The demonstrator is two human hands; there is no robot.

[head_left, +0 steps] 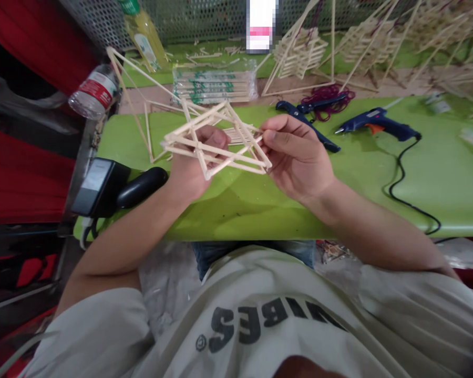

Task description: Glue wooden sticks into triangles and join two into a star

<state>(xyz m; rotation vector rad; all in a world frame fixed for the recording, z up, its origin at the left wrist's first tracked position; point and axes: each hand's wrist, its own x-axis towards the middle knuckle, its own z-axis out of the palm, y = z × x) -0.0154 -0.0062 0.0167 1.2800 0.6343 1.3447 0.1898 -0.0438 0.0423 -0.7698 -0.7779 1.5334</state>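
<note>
Both hands (299, 157) around stick frame (216, 142)

Bright, even overhead light, soft shadows under the hands, strong wide-angle bending and blur toward edges.

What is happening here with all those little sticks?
A person holds a small open frame of thin pale wooden sticks over the bright green table. The left hand grips it from below, and the right hand pinches its right end. A blue hot-glue gun with a black cord lies on the table nearby, untouched.
</note>
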